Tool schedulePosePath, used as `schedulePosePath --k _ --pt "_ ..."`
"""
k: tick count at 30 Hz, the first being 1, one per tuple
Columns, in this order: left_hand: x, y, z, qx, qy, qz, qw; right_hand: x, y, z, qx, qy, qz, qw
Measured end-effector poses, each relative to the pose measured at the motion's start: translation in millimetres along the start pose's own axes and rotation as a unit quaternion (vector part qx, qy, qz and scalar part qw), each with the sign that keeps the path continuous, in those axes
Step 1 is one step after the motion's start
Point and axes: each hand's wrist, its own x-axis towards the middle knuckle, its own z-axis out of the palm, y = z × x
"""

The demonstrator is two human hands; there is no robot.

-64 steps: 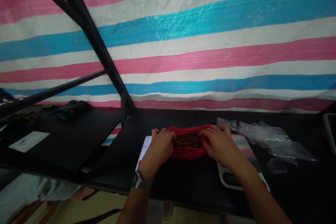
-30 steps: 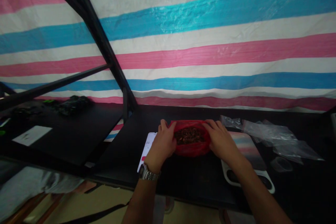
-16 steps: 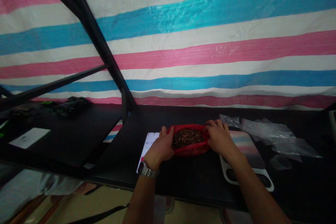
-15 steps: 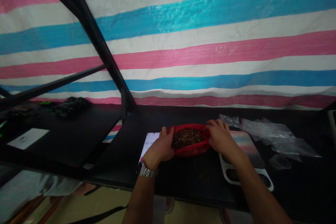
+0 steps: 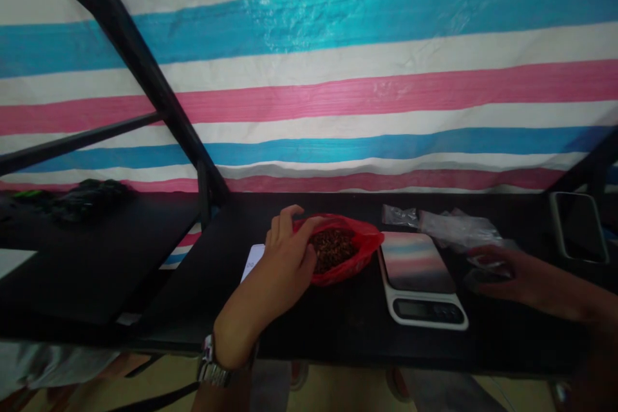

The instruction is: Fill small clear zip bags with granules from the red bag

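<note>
A red plastic bag (image 5: 348,269) lies open on the black table, with small brown bits, like dried grains or pods (image 5: 333,250), inside. My left hand (image 5: 288,256), a metal watch at its wrist, curls over the bag's left rim and grips it. Off to the right, my right hand (image 5: 519,275) closes around a small clear plastic cup (image 5: 488,265); its fingers are partly blurred. Between the two hands sits a white kitchen scale (image 5: 418,264) with a shiny metal plate, nothing on it. Its display looks dark.
Clear plastic bags (image 5: 458,228) lie behind the scale. A phone (image 5: 578,226) rests at the far right, and another phone (image 5: 251,261) showing a timer is partly under my left forearm. A black frame post (image 5: 178,119) stands left, before a striped tarp (image 5: 338,103).
My right hand has let go of the red bag and moved right to the clear cup. The left hand stays at the bag's left rim. The view has shifted right.
</note>
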Motion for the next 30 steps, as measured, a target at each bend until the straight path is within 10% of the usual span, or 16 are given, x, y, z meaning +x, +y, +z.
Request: schedulePosePath --k 7,19,30 --pt "4 11 9.1 -0.022 0.012 0.054 0.998 10 -11 5 0.064 -0.063 0.059 0.994" --pt "27 38 7.0 -0.116 -0.015 0.028 0.993 51 -62 19 0.069 0.211 -0.032 0.974" --pt "23 54 9.4 -0.096 -0.059 0.048 0.992 124 -133 58 -0.229 0.056 0.003 0.972"
